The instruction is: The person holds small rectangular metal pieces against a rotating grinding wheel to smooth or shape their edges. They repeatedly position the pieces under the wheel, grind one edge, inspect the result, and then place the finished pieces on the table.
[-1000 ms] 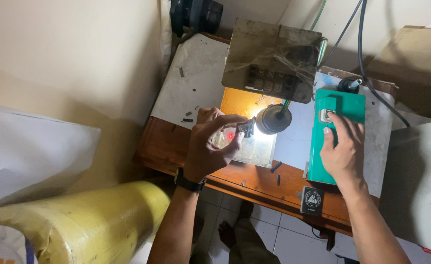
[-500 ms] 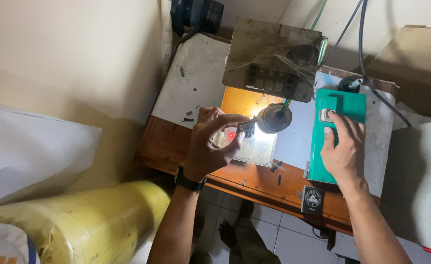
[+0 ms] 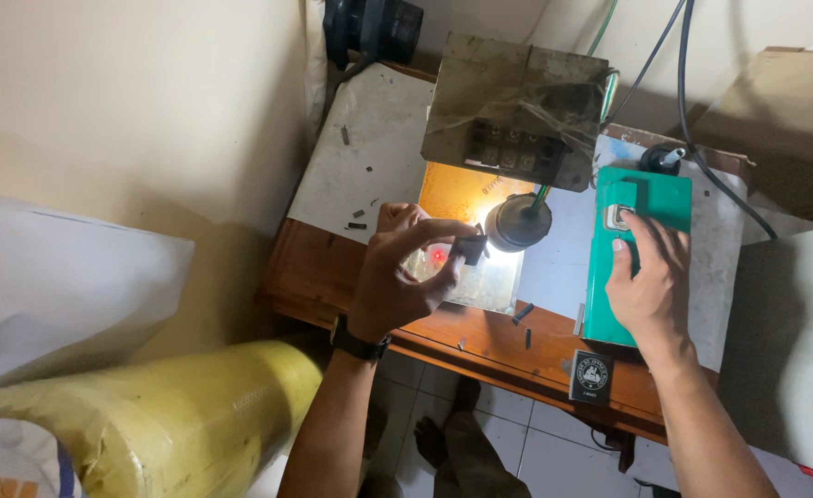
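Left hand (image 3: 406, 277): raised over the tabletop, thumb and forefinger curled into a grip pinching a small dark part (image 3: 468, 249); black wristband at the wrist.
Small dark part: short, blocky, matt black piece; held just beside the lamp head, above the lit plate, clear of the surface.
Red dot (image 3: 439, 255): small glowing spot on the left hand's fingers, next to the pinched part.
Right hand (image 3: 646, 277): laid flat on the green box, fingers loosely spread, forefinger tip at the box's pale square button; holds nothing.
Green box (image 3: 642, 198): upright rectangular casing, smooth teal-green paint, black knob and cable at its top end.
Lamp head (image 3: 515, 224): round, dark metal, casting bright light on the plate below.
Lit plate (image 3: 476, 281): flat, pale, glossy sheet under the light.
Metal housing (image 3: 515, 111): dull grey, stained, a row of terminals on its lower face.
Tabletop (image 3: 480, 337): reddish-brown wood, worn; scattered small dark offcuts.
Yellow roll (image 3: 167, 415): large cylinder wrapped in shiny yellow film, lower left.
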